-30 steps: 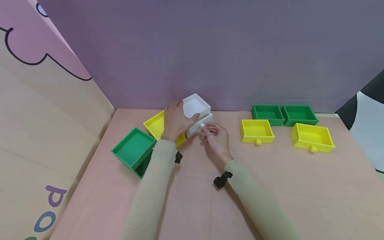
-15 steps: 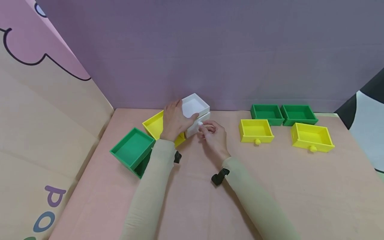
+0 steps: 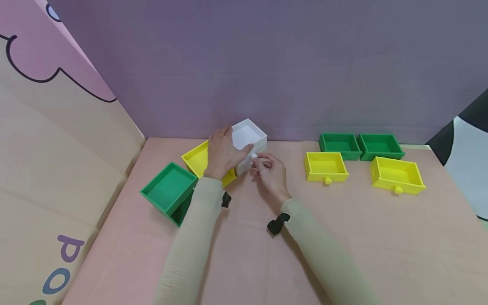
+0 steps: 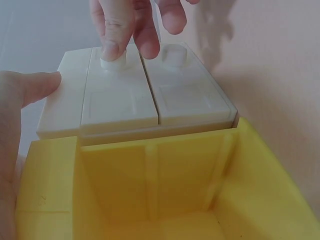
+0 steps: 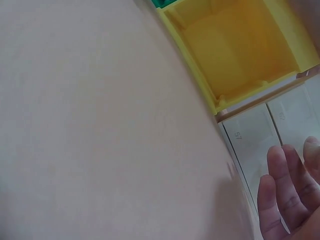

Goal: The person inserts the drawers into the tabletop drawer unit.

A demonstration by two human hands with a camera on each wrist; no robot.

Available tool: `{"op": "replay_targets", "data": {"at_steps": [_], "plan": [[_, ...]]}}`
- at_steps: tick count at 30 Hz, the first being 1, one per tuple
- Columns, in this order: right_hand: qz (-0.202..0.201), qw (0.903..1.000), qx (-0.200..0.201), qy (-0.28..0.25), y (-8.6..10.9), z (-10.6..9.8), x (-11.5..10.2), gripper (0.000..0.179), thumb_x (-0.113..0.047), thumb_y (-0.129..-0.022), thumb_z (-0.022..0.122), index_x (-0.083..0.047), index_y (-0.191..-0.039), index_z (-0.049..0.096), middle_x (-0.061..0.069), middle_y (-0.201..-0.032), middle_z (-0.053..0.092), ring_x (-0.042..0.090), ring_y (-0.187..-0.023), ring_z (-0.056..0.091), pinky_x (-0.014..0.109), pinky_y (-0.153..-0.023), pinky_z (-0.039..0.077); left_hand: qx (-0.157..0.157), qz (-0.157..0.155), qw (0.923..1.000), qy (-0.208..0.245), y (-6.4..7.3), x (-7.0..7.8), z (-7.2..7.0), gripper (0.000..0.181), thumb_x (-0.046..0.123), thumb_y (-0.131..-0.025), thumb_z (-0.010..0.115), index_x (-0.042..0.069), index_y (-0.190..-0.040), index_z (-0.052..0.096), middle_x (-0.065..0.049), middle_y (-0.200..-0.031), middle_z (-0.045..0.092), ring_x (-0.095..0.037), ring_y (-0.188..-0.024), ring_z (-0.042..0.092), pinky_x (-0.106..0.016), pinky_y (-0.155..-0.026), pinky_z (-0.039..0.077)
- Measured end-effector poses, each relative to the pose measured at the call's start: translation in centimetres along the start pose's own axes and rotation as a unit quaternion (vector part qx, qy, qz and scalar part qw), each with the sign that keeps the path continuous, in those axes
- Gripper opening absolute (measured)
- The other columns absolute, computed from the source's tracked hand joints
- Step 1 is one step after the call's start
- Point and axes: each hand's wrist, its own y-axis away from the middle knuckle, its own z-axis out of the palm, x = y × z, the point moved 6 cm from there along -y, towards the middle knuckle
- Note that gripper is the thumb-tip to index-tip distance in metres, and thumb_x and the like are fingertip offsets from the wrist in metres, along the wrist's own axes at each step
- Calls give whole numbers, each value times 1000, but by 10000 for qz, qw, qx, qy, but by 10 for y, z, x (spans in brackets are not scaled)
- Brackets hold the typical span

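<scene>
A small white drawer cabinet (image 3: 249, 137) stands by the back wall, an open tray on its top. In the left wrist view its two drawer fronts sit flush, side by side. My right hand (image 3: 272, 173) pinches the upper drawer's white knob (image 4: 114, 62) between thumb and index finger, the other fingers loosely bent. The lower drawer's knob (image 4: 175, 56) is bare. My left hand (image 3: 223, 154) rests along the cabinet's left side, fingers extended and thumb laid across the top edge. Under that hand and wrist is a yellow drawer cabinet (image 4: 45, 175) with hollow bays, partly hidden.
A green cabinet (image 3: 169, 188) with an empty slot stands at left, beside my left forearm. On the right lie two yellow drawers with knobs (image 3: 326, 167) and, behind them, two green drawers (image 3: 340, 144). A purple-grey wall (image 3: 305, 72) bounds the back.
The upper white drawer has slid back into its cabinet until its front is flush, my right hand moving slightly left with its knob. My left hand has kept its place.
</scene>
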Motion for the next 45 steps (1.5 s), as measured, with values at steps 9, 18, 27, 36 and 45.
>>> {"op": "replay_targets", "data": {"at_steps": [9, 18, 27, 36, 45], "plan": [[238, 9997, -78, -55, 4, -7, 1, 27, -21, -103, 73, -3, -123, 73, 33, -107, 76, 43, -84, 78, 37, -70, 67, 51, 21, 10000, 46, 0, 3, 0, 84, 62, -93, 63, 7, -156, 50, -11, -158, 55, -31, -142, 51, -49, -127, 36], [855, 9959, -280, -114, 36, -37, 13, 30, -21, -103, 73, -2, -126, 69, 16, -104, 79, 20, -79, 77, 28, -71, 65, -157, 24, 9999, 48, -1, 4, 4, 86, 61, -94, 62, 5, -158, 48, -13, -161, 51, -33, -148, 46, -52, -130, 31], [1195, 9910, -340, 500, 70, -88, 17, 27, -24, -101, 74, -4, -118, 75, 8, -104, 79, 16, -82, 76, 25, -78, 63, -419, -5, 9991, -104, 0, 1, -6, 85, 59, -97, 63, 6, -161, 44, -13, -164, 49, -33, -150, 46, -61, -132, 22], [1241, 9898, 151, 680, 92, -148, 12, 35, -25, -106, 68, 3, -126, 68, -2, -98, 79, 12, -75, 76, 28, -70, 65, -912, -9, 9958, -23, 30, -30, -34, 90, 59, -99, 62, 3, -164, 34, -17, -167, 43, -40, -152, 42, -64, -129, 23], [1235, 9780, 737, 1510, 82, -189, 2, 49, -42, -110, 55, -5, -143, 55, 18, -133, 67, 16, -89, 74, 20, -75, 62, -1031, -577, 9929, 159, 63, -58, -58, 79, 56, -96, 66, -1, -148, 49, -20, -135, 63, -37, -121, 58, -62, -120, 37]]}}
